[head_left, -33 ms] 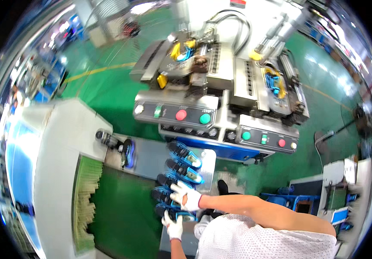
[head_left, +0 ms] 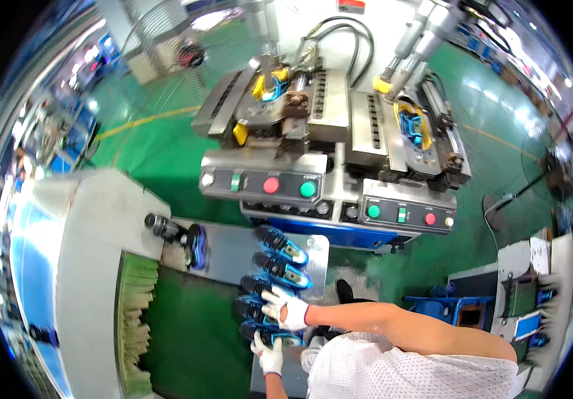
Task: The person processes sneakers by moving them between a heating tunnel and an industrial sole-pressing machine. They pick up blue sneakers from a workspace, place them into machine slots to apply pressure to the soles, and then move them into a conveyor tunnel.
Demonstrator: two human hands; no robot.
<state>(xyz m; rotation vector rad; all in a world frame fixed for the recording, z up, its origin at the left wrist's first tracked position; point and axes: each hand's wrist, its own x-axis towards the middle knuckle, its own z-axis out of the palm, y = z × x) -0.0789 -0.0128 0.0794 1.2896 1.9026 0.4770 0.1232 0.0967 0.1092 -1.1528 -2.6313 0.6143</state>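
Both of my hands wear white gloves and are over the near end of a row of several black and blue sports shoes (head_left: 276, 269) on a grey metal shelf (head_left: 230, 243). My right hand (head_left: 286, 310) comes in from the right, its fingers stretched out and apart over the second-nearest shoe (head_left: 250, 307). Below it, my left hand (head_left: 268, 354) is at the side of the nearest shoe (head_left: 252, 329), thumb and fingers apart, fingertips at its edge. I cannot tell how firmly either hand presses.
Ahead stands a two-station machine with button panels (head_left: 263, 185) and blue shoe uppers (head_left: 411, 126) in its clamps. At left is a white cabinet (head_left: 90, 266) with a fringed opening; another shoe (head_left: 196, 246) lies beside it. A blue cart (head_left: 453, 309) stands right.
The whole view has shifted slightly, and the machine appears a little further left. My hands stay by the same two shoes with hardly any movement.
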